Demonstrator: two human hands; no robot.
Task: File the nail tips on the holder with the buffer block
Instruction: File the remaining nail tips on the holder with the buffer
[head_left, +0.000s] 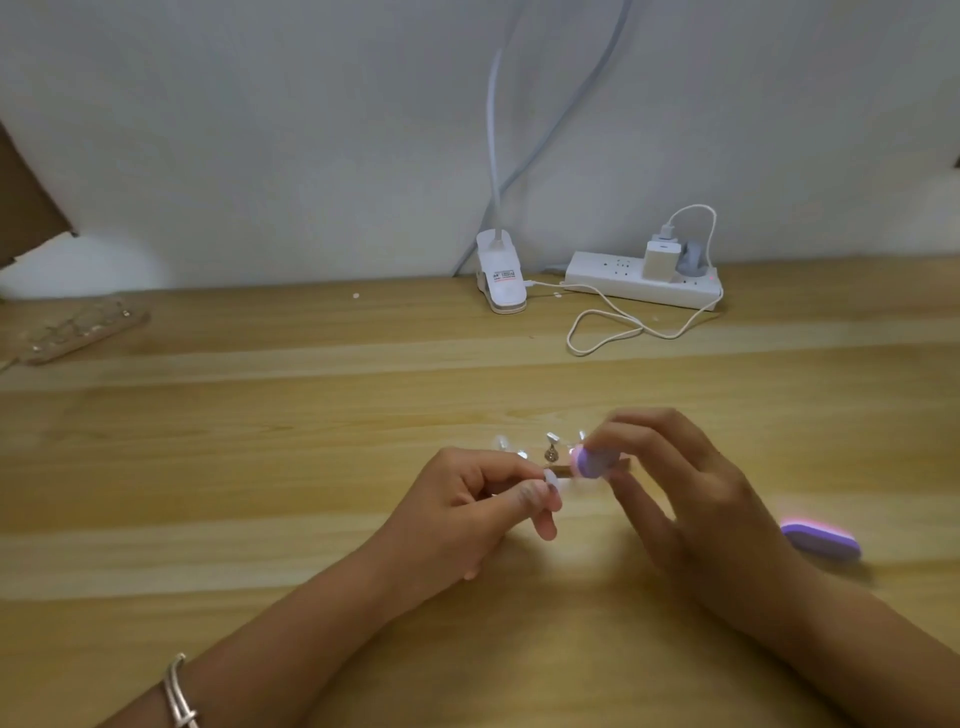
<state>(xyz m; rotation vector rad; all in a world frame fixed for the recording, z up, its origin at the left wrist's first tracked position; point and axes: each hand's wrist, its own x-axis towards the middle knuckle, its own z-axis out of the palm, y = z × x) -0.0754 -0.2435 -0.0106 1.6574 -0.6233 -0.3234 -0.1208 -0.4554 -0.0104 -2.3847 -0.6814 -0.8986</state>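
Pinching one clear plastic nail tip steady, your left hand anchors the small holder; just right of that pinch, your right hand clamps the purple oval buffer block. Stroke lightly, pressing toward the braced tip.

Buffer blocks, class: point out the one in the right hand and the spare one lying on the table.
held buffer block (589, 464): head view, purple end face.
spare buffer block (821, 542): head view, purple top.

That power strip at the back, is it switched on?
On, it seems: a small red light glows at the right end of the power strip, and a white charger is plugged into it.
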